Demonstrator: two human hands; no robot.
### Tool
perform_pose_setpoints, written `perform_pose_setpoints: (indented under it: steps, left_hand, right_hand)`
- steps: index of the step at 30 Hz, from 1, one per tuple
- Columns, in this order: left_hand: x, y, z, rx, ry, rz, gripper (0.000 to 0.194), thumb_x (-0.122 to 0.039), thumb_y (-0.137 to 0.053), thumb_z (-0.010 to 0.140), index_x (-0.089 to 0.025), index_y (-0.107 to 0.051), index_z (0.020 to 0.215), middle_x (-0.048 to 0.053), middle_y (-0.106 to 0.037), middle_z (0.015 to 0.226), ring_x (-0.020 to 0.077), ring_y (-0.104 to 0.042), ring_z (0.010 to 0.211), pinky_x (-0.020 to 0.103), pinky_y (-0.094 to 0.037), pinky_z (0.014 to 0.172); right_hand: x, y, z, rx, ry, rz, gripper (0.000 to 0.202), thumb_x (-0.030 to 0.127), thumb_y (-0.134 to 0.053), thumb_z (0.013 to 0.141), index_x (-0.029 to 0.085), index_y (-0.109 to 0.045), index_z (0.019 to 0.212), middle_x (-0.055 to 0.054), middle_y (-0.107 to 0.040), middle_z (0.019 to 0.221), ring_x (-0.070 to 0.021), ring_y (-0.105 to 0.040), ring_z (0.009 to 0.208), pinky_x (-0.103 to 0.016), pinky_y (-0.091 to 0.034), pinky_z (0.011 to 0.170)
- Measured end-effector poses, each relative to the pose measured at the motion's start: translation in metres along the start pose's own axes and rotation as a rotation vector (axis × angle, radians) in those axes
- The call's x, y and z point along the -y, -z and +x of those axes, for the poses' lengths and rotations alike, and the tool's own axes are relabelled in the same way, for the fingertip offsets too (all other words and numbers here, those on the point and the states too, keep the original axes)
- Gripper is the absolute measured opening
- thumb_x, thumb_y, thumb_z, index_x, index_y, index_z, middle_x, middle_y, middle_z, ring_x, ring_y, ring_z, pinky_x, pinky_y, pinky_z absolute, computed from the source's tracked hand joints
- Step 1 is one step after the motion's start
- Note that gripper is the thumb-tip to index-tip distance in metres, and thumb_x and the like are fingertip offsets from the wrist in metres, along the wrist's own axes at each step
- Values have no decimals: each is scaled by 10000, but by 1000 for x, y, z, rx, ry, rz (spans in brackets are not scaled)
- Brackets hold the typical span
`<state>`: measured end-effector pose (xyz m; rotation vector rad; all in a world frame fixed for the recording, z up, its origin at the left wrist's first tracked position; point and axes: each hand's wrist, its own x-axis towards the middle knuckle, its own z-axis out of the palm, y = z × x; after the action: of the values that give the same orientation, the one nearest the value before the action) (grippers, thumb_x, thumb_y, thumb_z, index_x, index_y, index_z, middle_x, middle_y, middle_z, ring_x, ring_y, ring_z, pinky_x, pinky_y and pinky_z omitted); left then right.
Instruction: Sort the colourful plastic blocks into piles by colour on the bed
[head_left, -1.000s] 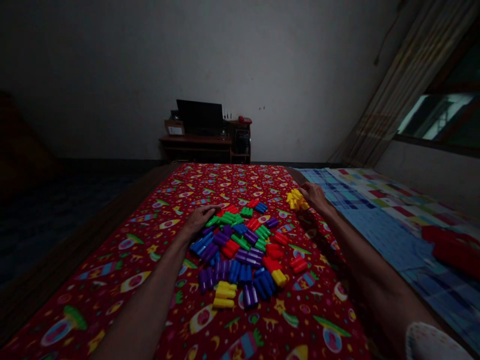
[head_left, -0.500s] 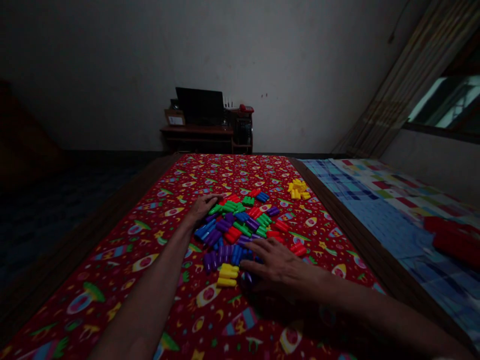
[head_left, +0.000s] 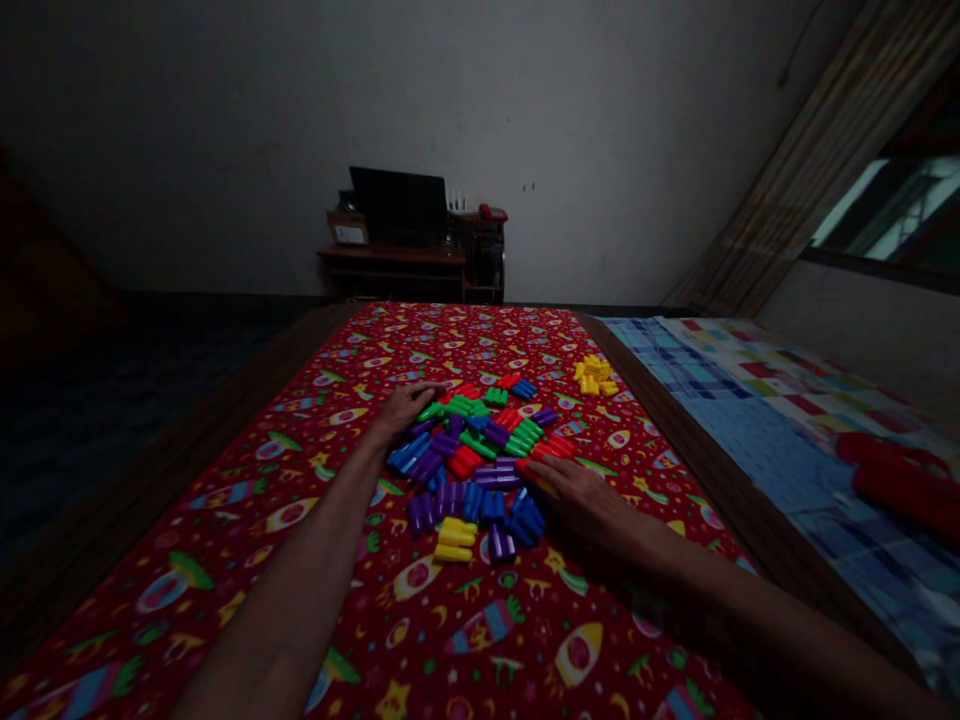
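Purple, blue, green and red plastic pieces lie spread in a loose pile on the red patterned cloth (head_left: 360, 410). My left hand (head_left: 405, 408) rests at the pile's far left edge, beside green pieces (head_left: 465, 406); its fingers reach forward, and whatever is beneath them is hidden. My right hand (head_left: 574, 487) is low at the pile's right side, fingers extended, close to red pieces (head_left: 553, 447) and blue pieces (head_left: 527, 518). At the near edge lie yellow pieces (head_left: 454, 540) and a purple piece (head_left: 502, 544). A separate yellow heap (head_left: 595, 376) sits at the far right.
Beyond the cloth, a dark monitor (head_left: 399, 205) stands on a wooden desk (head_left: 394, 256) with a red telephone (head_left: 492, 213). On the right is a bed with a checked cover (head_left: 701, 400) and red fabric (head_left: 904, 490). A curtain hangs by the window.
My right hand has moved right and slightly away from me, uncovering blue and purple pieces near the front of the pile. My left hand has barely moved.
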<state>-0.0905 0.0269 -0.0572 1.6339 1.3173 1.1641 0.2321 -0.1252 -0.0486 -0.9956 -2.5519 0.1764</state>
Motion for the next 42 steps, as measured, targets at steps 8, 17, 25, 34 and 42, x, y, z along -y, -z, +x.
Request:
perform_pose_setpoints:
  steps: [8, 17, 25, 34, 42]
  left_hand:
    - [5, 0, -1, -7, -8, -29, 427, -547, -681, 642, -175, -759, 836, 95, -752, 952, 278, -661, 954, 403, -502, 896]
    - [-24, -7, -2, 47, -181, 153, 528, -617, -471, 803, -185, -744, 935, 84, -736, 997, 271, -626, 1047, 374, -482, 927]
    - [-66, -38, -8, 296, -436, 586, 405, -538, -516, 836, -197, -735, 857, 61, -734, 871, 205, -650, 846, 294, -493, 815]
    - [-14, -15, 11, 157, -348, 535, 502, -610, -465, 792, -178, -693, 908, 132, -689, 1066, 282, -606, 1039, 417, -462, 952]
    - [20, -1, 14, -10, -66, 124, 613, -679, -445, 773, -168, -609, 1070, 124, -682, 1081, 271, -629, 1045, 426, -491, 936]
  right_hand:
    - [-22, -12, 54, -151, -251, 374, 242, 304, -516, 897, 178, -698, 994, -16, -683, 775, -136, -581, 642, -221, -411, 582]
    - [-35, 3, 95, -228, -363, 528, 237, 329, -581, 801, 164, -709, 914, -21, -699, 790, -162, -613, 694, -235, -422, 602]
    - [-48, -20, 113, -305, -316, 588, 251, 390, -635, 759, 178, -657, 892, 4, -648, 727, -133, -578, 646, -228, -431, 581]
    - [-156, 36, 70, -857, -642, 422, 439, 536, -633, 660, 149, -696, 857, -64, -689, 791, -185, -616, 708, -286, -485, 623]
    - [-196, 25, 46, -842, -872, 334, 480, 444, -595, 666, 96, -732, 968, -111, -736, 821, -220, -663, 717, -283, -492, 590]
